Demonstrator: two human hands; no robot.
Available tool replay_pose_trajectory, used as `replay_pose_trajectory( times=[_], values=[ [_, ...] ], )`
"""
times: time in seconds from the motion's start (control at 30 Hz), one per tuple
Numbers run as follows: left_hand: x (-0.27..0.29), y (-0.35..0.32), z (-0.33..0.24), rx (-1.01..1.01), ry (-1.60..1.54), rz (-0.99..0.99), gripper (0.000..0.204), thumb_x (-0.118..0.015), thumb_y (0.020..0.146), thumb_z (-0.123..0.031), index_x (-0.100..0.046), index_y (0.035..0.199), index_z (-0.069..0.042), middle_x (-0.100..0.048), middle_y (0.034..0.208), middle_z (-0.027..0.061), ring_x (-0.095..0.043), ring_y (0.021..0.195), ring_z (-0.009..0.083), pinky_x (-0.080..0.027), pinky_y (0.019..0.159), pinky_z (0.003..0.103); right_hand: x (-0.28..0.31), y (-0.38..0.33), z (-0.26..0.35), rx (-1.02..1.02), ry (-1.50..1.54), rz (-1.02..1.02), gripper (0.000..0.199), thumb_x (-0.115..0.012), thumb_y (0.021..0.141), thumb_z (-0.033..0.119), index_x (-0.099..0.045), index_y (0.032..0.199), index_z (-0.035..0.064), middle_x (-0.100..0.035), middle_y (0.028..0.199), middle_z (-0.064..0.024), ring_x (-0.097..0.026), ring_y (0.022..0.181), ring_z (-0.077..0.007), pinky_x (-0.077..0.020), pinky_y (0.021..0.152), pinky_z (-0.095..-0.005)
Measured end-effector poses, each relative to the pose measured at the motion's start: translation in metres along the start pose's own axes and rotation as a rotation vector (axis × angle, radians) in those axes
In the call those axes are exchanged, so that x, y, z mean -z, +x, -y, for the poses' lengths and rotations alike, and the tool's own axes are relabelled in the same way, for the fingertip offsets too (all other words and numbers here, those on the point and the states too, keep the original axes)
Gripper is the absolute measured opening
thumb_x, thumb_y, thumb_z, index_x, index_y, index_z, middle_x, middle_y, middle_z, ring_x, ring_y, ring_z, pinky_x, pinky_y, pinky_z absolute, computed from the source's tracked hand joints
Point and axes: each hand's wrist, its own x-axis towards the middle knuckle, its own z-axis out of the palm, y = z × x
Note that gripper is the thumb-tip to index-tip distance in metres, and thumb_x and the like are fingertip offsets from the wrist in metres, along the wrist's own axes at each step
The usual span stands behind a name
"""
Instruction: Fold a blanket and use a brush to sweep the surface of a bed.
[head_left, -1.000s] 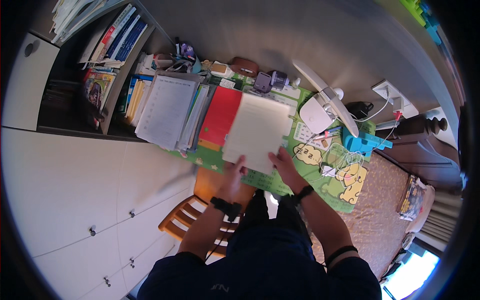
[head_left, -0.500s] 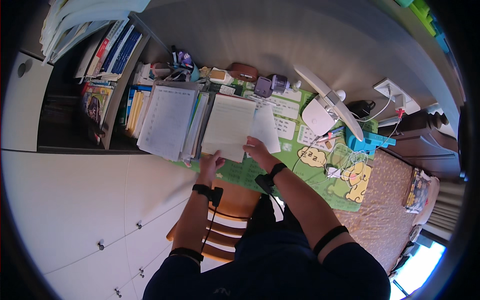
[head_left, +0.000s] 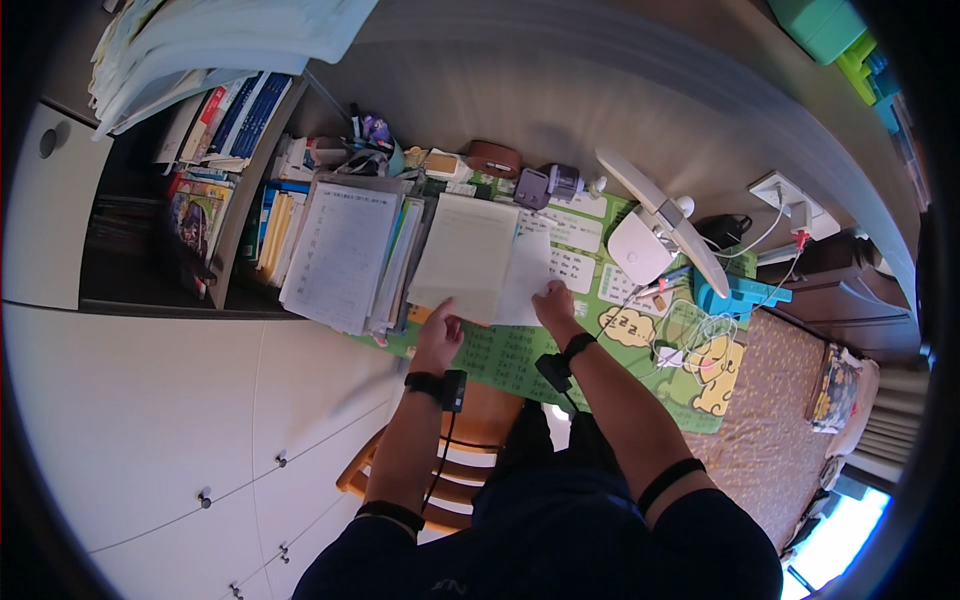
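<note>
A green printed mat point(head_left: 500, 350) across the middle of the frame, well loaded.
At its left end sits a thick stack of papers point(head_left: 340, 260); just beside it, at centre, lie a pale notebook point(head_left: 462, 250) and a white sheet point(head_left: 528, 275), partly overlapping. Right of centre stand a white lamp point(head_left: 640, 245), some pens point(head_left: 660, 282), a blue plastic object point(head_left: 735, 295) (its kind is hard to tell) and a loose tangle of white cable point(head_left: 700, 330). In the upper left, a dark shelf point(head_left: 248, 195) holds upright books point(head_left: 235, 115). At lower right, a patterned bed point(head_left: 755, 400) carries a floral pillow point(head_left: 832, 388).
</note>
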Motion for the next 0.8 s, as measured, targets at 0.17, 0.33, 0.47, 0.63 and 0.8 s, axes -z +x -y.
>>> replay_pose_trajectory(
  times=[0.17,0.33,0.47,0.63,0.8],
  values=[
    [-0.029,0.005,0.015,-0.064,0.000,-0.144,0.018,-0.069,0.086,-0.024,-0.058,0.078,-0.012,-0.057,0.071,-0.0017,-0.058,0.071,0.0132,-0.048,0.067,0.030,-0.019,0.019,-0.025,0.026,0.324,0.171,0.051,-0.069,0.078,0.029,-0.054,0.118,-0.0004,-0.067,0.094,-0.0138,-0.066,0.086,-0.0256,-0.0515,0.079,-0.0421],
    [0.004,0.012,0.016,-0.127,-0.033,0.019,0.014,-0.066,0.088,-0.017,-0.062,0.094,-0.005,-0.062,0.087,0.0051,-0.062,0.083,0.0195,-0.053,0.081,0.033,-0.023,-0.013,0.023,-0.199,0.679,0.608,0.041,-0.068,0.084,0.038,-0.060,0.107,0.0048,-0.065,0.093,-0.0064,-0.064,0.083,-0.0181,-0.0501,0.072,-0.0355],
    [0.007,0.012,0.019,-0.116,-0.007,0.027,0.016,-0.067,0.089,-0.017,-0.060,0.094,-0.004,-0.063,0.088,0.0062,-0.062,0.083,0.0197,-0.054,0.078,0.032,-0.021,-0.029,0.050,-0.225,0.676,0.657,0.038,-0.067,0.085,0.040,-0.063,0.094,0.0039,-0.060,0.081,-0.0035,-0.058,0.071,-0.0156,-0.0466,0.062,-0.0312],
    [-0.007,-0.002,0.022,-0.092,0.036,0.064,0.015,-0.066,0.090,-0.019,-0.061,0.092,-0.005,-0.064,0.088,0.0065,-0.063,0.078,0.0189,-0.056,0.069,0.031,-0.036,-0.021,0.044,-0.179,0.611,0.630,0.034,-0.066,0.085,0.034,-0.063,0.090,0.0005,-0.057,0.072,-0.0045,-0.054,0.062,-0.0162,-0.0441,0.054,-0.0327],
    [-0.035,-0.046,0.006,-0.039,-0.063,0.172,0.021,-0.066,0.090,-0.018,-0.059,0.105,-0.005,-0.065,0.097,0.0060,-0.065,0.082,0.0177,-0.056,0.068,0.032,-0.025,-0.037,0.050,-0.045,0.698,0.899,0.036,-0.061,0.090,0.037,-0.059,0.077,0.0034,-0.050,0.064,-0.0018,-0.047,0.051,-0.0144,-0.0381,0.047,-0.0295]
  ],
)
